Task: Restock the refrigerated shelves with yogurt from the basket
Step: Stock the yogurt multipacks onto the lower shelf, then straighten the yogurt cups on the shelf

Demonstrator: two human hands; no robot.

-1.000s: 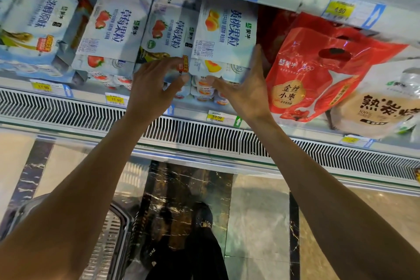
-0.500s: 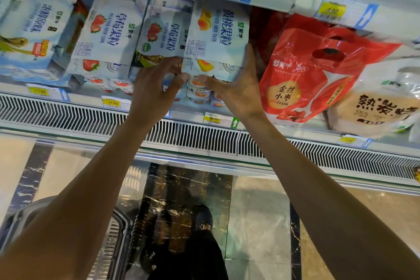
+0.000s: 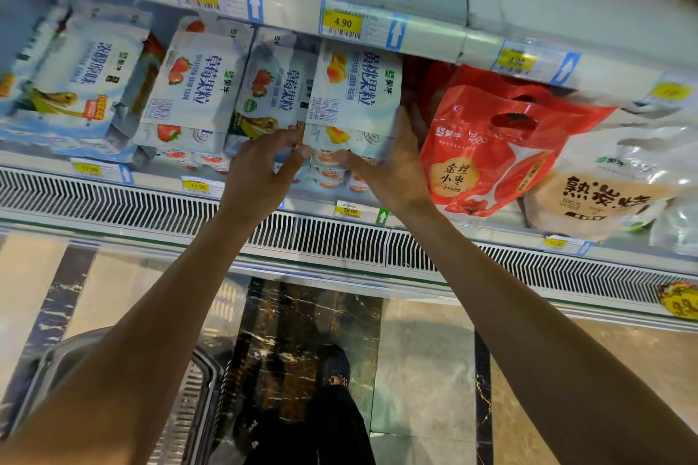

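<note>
A white yellow-peach yogurt multipack (image 3: 355,94) stands in the refrigerated shelf (image 3: 321,238), leaning back over a row of peach cups (image 3: 328,172). My left hand (image 3: 260,170) pinches its lower left corner with curled fingers. My right hand (image 3: 389,166) grips its lower right side, thumb under the front edge and fingers up along the side. The grey basket (image 3: 209,389) sits on the floor at the lower left, mostly hidden by my left arm; its contents cannot be seen.
Two strawberry yogurt packs (image 3: 196,87) and a plain yogurt pack (image 3: 83,75) stand to the left of the peach pack. A red bag (image 3: 498,147) and a beige bag (image 3: 604,185) crowd its right. The upper shelf rail (image 3: 342,23) carries price tags. My shoe (image 3: 336,370) is on the marble floor.
Both hands have stayed on the peach pack and shifted slightly right and deeper into the shelf. The view has tilted up, so the upper shelf now shows.
</note>
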